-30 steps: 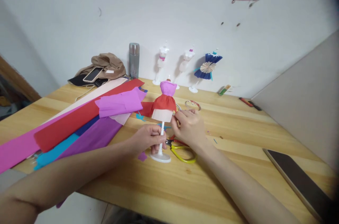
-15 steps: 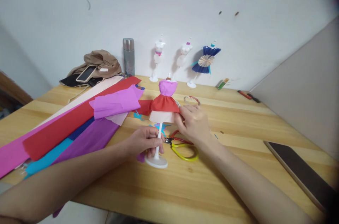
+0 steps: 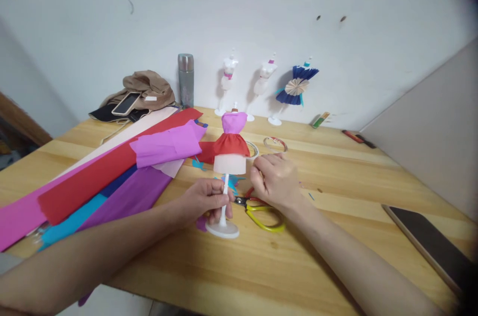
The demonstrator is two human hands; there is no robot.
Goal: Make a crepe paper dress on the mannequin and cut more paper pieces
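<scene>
My left hand is closed around the thin white stem of a miniature dress form, whose round base is low over the table. The form stands upright and wears a pink paper bodice and a gathered red paper skirt; its bare white lower part shows beneath. Just right of the skirt, apart from it, is my right hand, fingers curled in with nothing visible between them. Scissors with yellow and red handles lie on the table below that hand, partly covered by it.
Crepe paper strips in several colours cover the left side. At the wall stand a grey flask, two mostly bare forms and one in navy paper. A phone or tablet lies right; wire loops lie behind my right hand.
My right hand has let go of the red skirt's edge and drawn slightly right, its fingers curling. My left hand still holds the stem. The view has shifted a little.
</scene>
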